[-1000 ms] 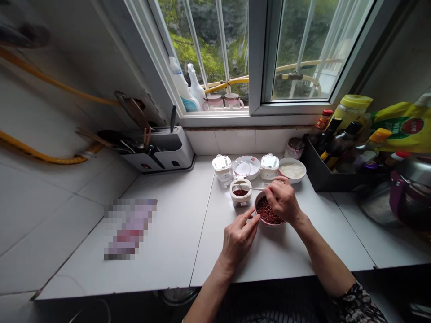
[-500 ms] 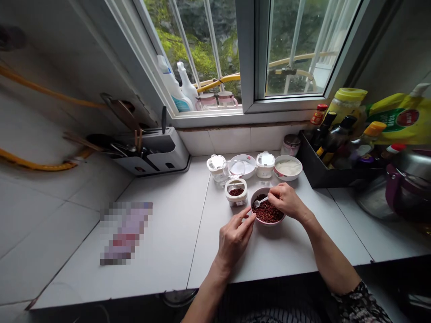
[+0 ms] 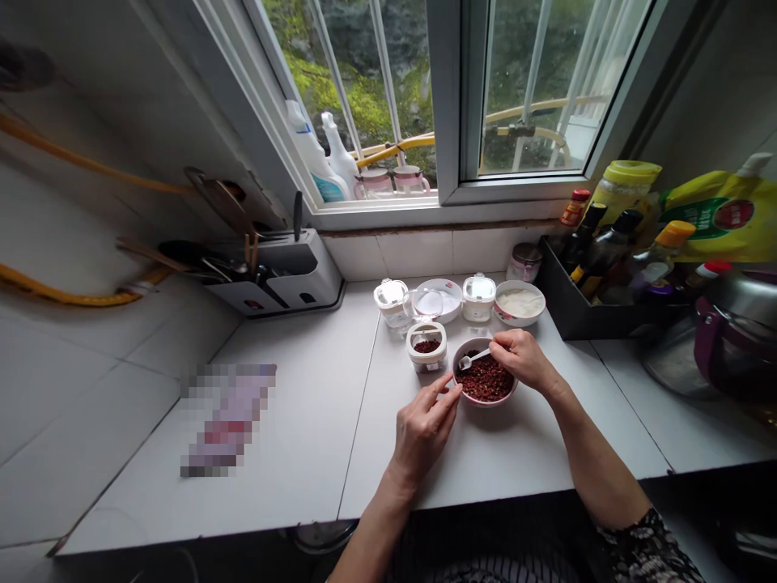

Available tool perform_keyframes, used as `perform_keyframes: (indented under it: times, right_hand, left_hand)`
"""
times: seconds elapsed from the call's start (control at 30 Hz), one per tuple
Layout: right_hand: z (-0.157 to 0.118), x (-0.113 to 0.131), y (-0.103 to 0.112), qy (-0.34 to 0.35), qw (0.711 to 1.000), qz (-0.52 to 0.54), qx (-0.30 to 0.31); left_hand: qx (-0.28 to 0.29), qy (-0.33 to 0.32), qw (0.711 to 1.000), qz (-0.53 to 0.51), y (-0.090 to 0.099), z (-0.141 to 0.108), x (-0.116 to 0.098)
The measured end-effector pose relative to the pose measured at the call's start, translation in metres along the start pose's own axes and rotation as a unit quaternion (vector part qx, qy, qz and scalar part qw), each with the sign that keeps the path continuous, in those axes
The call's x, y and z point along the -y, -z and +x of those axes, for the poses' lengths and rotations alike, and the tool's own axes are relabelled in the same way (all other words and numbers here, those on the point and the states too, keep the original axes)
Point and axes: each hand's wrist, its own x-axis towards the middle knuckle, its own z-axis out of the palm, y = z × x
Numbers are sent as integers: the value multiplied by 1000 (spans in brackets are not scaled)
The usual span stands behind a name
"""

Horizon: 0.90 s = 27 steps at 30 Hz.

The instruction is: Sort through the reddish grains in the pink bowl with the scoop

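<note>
A pink-rimmed bowl [image 3: 486, 382] of dark red dried pieces stands on the white counter. My right hand [image 3: 523, 360] pinches the handle of a small white spoon [image 3: 474, 359], whose tip is over the contents at the bowl's left side. The fingertips of my left hand [image 3: 426, 427] hold the bowl's left rim. Just left of the bowl is a small clear jar [image 3: 426, 348] with a pale rim, partly filled with the same red pieces.
Behind stand two lidded jars [image 3: 392, 301] [image 3: 478, 298], a bowl of white powder [image 3: 438, 300] and a bowl of white grains [image 3: 520, 304]. A black box [image 3: 583, 316] of bottles is at right, a utensil holder [image 3: 303, 283] at left.
My right hand has moved slightly right, and more of the spoon's handle shows across the bowl. My left hand has stayed at the rim.
</note>
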Motion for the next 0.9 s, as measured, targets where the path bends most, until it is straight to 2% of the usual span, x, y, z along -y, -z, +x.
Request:
perform_keyframes:
  times: [0.57, 0.9]
  right_hand:
    - [-1, 2, 6, -80, 991, 106, 20]
    - [-1, 1, 7, -67, 994, 91, 4]
  left_hand:
    - [1, -1, 1000, -1, 0, 1, 0]
    - [1, -4, 1000, -4, 0, 1, 0]
